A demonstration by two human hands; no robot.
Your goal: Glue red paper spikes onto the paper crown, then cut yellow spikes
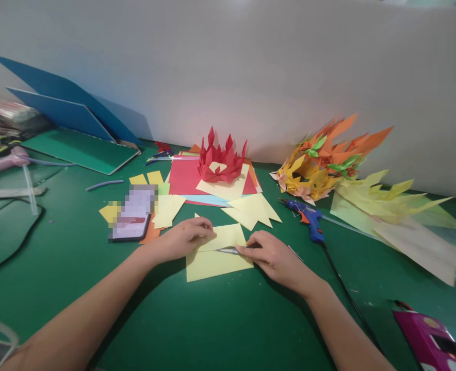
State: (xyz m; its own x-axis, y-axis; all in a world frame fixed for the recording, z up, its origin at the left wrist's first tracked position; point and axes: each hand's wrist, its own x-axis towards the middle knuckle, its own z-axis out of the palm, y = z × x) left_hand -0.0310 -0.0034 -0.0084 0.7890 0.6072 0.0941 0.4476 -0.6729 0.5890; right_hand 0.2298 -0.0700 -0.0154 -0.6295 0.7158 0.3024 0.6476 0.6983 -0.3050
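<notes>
A pale yellow sheet of paper [220, 265] lies on the green table in front of me, with a crease or slit across its middle. My left hand [191, 237] is closed at the sheet's upper left, fingers pinching the paper. From the right, my right hand [276, 257] grips a thin, grey, blade-like tool [228, 251], which lies along the crease. Most of that tool is hidden by the fingers and paper, so its exact kind cannot be made out. Just beyond the sheet lie cut yellow paper pieces [251, 210] with pointed ends.
A red paper crown [222, 162] stands on stacked coloured paper. A phone [133, 214] lies left, a blue glue gun [307, 216] with its cord right. Orange-yellow paper crowns [316, 170] sit behind it. Blue boards [69, 108] lean at back left; a magenta object [425, 335] is front right.
</notes>
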